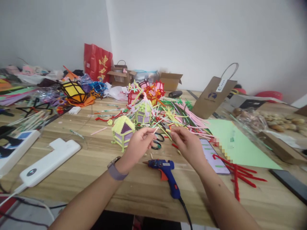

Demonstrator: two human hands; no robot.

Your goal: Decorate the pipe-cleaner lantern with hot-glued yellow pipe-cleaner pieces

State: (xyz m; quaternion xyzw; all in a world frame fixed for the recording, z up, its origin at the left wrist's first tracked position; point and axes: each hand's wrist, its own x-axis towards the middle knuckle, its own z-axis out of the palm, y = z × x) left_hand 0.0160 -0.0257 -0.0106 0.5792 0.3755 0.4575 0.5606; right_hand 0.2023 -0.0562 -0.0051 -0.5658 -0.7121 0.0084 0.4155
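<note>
Nearest us, a cord (185,212) runs from the grip of a blue glue gun (170,179), which lies on its side on the table (144,198), nozzle to the left. To its left we have a white block (50,161) and, just beyond, a power strip (16,153) with plugs in it. Well to the right lies a dark slab (290,185); between it and the gun, red stems (236,175) fan out beside a lit phone (213,156).

Beyond the gun, our left hand (140,142), with a watch (114,162) at the wrist, is closed in a pinch on a pale stub (155,130). Our right hand (187,143) pinches a yellow stub (168,130), its tip facing the other across a small gap. Black scissors (157,145) lie between the hands, handles toward us.

Just left of our left hand stands a yellow-roofed house (123,129), partly hidden by it; a second house (143,111) stands behind. Loose stems (182,113) heap up to the right, near a green sheet (240,143) and a leaning paper bag (214,95). Farther back we see red lanterns (134,95), a yellow lantern (74,92) to the left, open boxes (170,81) and a red bag (97,62) against the wall (192,38).
</note>
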